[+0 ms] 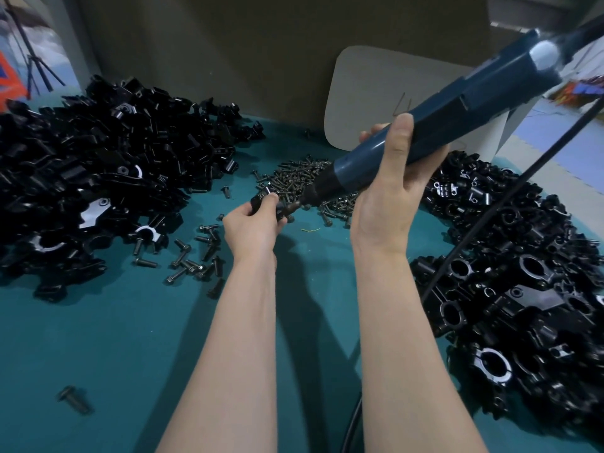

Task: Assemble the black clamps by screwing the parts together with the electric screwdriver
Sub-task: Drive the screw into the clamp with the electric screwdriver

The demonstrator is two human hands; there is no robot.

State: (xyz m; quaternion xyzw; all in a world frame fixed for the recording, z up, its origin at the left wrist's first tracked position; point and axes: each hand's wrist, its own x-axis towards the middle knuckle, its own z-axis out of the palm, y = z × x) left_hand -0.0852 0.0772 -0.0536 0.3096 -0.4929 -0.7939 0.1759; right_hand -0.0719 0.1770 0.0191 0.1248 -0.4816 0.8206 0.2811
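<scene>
While left hand (253,223) grips 1 glossy black clamp (263,198) and right hand (389,197) holds the blue cylindrical electric screwdriver (457,103) on it, a big pile of loose black parts (98,152) is left to do.

Head view, the only one: your worn wide-angle camera faces forward and down, from close above, onto the teal table (98,338). Your left hand (253,223) and right hand (385,204) lie near, mid-frame; a brown wall (228,44) closes the far side.
</scene>
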